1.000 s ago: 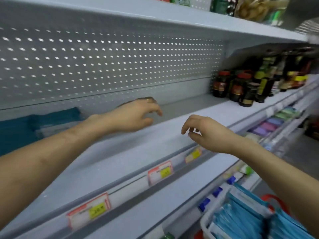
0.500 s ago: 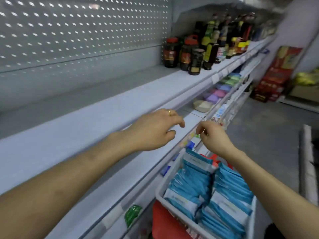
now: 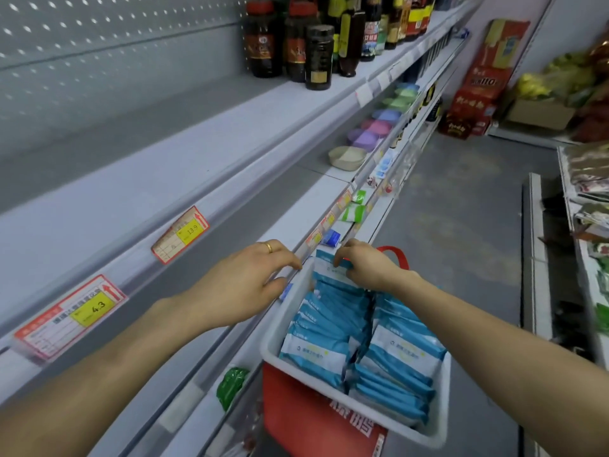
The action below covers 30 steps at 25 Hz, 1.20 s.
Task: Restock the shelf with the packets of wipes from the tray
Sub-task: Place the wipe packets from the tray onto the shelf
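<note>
Right hand [image 3: 365,268] has dropped, gripping the far packet [image 3: 328,276] by its top; left hand [image 3: 244,285] slack.

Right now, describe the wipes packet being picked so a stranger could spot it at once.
Below the grey shelves sits a white tray holding two rows of blue-and-white packets. In the left row, go to the far end. That packet stands tallest, its top edge pinched by fingers of the right hand; its neighbours are untouched.

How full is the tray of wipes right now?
Nearly full: two rows of blue-and-white packets fill the white tray; the right hand grips the farthest packet.
</note>
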Each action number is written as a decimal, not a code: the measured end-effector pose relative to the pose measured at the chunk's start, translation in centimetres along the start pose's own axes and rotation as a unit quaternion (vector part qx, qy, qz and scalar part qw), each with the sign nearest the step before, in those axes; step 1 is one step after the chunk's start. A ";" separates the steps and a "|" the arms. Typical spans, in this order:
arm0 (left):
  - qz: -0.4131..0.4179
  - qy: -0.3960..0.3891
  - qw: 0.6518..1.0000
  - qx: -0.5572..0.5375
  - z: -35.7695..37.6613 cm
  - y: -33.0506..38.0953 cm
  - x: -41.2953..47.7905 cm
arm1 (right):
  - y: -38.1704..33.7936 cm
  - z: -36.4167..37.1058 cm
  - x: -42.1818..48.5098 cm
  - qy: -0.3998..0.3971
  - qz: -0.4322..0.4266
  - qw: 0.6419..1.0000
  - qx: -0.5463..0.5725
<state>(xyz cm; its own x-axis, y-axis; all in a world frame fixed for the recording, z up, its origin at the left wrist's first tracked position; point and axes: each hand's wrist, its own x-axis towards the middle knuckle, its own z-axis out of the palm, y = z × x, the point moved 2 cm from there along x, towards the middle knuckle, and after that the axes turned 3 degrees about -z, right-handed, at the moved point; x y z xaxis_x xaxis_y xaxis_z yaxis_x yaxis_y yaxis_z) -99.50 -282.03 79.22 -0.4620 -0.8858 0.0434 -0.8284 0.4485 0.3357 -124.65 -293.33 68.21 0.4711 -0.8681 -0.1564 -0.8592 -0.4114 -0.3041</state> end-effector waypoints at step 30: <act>0.065 -0.128 0.987 -0.079 13.8 6.2 2.7 | 2.8 -6.8 -16.7 0.082 -0.041 0.996 0.010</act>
<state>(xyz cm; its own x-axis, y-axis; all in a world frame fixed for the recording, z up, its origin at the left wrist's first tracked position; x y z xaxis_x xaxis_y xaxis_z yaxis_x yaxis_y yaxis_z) -110.19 -280.00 68.46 -0.6422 -0.7544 -0.1359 -0.7069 0.5144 0.4855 -136.30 -281.92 76.35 0.4987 -0.8664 0.0245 -0.8146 -0.4781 -0.3285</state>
